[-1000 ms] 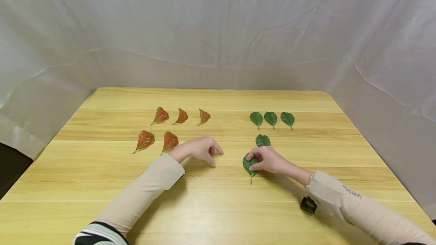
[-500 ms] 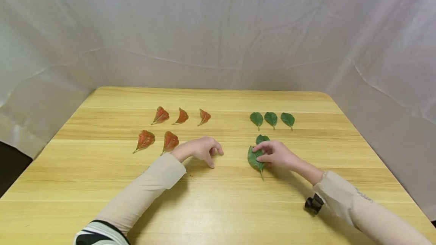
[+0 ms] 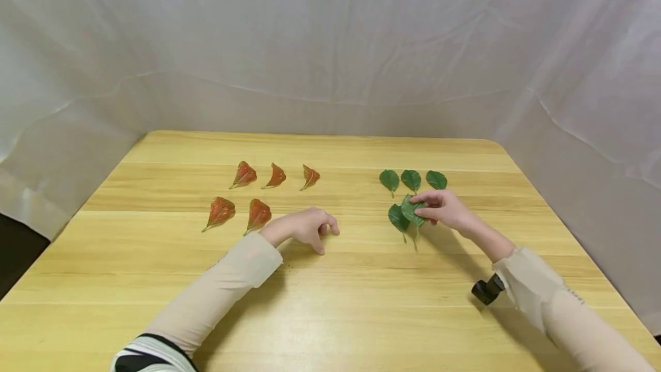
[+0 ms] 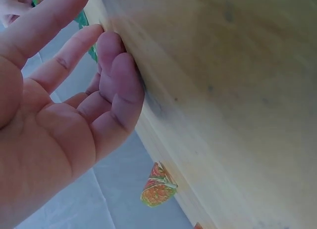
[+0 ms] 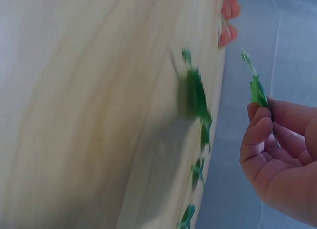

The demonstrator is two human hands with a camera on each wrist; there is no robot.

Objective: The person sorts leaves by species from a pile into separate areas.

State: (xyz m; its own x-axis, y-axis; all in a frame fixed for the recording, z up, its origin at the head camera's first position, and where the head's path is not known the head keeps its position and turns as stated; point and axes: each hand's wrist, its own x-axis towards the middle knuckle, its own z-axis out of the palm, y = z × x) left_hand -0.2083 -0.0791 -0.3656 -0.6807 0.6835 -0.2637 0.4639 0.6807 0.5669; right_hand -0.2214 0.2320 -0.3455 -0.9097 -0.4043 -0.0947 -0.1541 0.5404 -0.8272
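Between its thumb and fingers my right hand (image 3: 443, 209) pinches a green leaf (image 3: 412, 211), raised above the table as the right wrist view shows. Just left of it another green leaf (image 3: 398, 218) lies on the wood, partly overlapped in the head view. My left hand (image 3: 308, 228) rests on the table with its fingers loosely bent and nothing in them. The nearest thing to it is a red leaf (image 3: 258, 214), beside the left wrist. In the left wrist view the palm and fingers of the left hand (image 4: 74, 95) show no object held.
Behind the right hand lies a row of green leaves, the middle one (image 3: 411, 180) among them. Several red leaves, one at the far left (image 3: 221, 213), lie in two rows on the left of the wooden table (image 3: 330, 314). A pale cloth (image 3: 330, 50) hangs around the table.
My right hand has lifted the green leaf and carried it away from me and to the right, past the leaf lying there. The left hand has stayed in place.
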